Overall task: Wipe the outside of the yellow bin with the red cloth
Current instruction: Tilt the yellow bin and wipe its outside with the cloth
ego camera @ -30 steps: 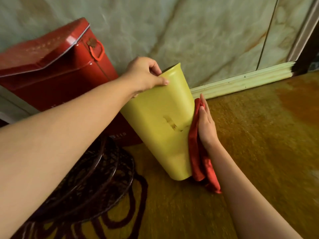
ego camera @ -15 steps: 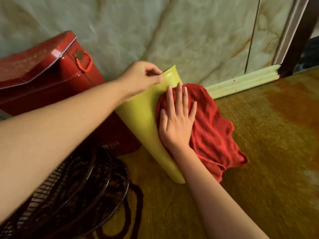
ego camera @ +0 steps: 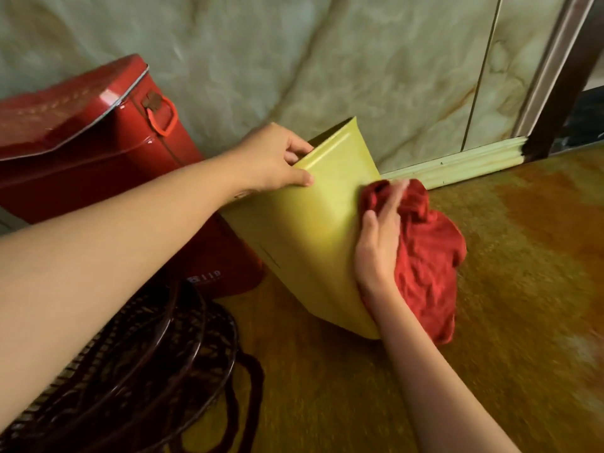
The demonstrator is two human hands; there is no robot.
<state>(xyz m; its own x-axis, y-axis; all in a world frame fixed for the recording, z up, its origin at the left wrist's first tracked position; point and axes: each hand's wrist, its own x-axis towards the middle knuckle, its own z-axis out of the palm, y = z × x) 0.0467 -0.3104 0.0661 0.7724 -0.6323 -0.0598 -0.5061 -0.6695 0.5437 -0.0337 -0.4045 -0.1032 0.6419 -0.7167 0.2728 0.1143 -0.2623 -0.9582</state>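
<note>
left hand (ego camera: 276, 158) grips the rim of the yellow bin (ego camera: 313, 230), fingers hooked over the lip and thumb pressed on the outer wall, holding the bin tilted with its base on the orange-brown floor (ego camera: 510, 289). right hand (ego camera: 380, 243) presses the bunched red cloth (ego camera: 428, 256) against the bin's right-hand wall, fingers closed around a fold near the upper edge; loose cloth hangs toward the floor. the bin stands just in front of a red metal box (ego camera: 98, 152), near the marbled wall (ego camera: 359, 60). judged step: wiping the outer side wall. the next move calls for steady pressure along the wall, then turning the bin to expose unwiped faces.
</note>
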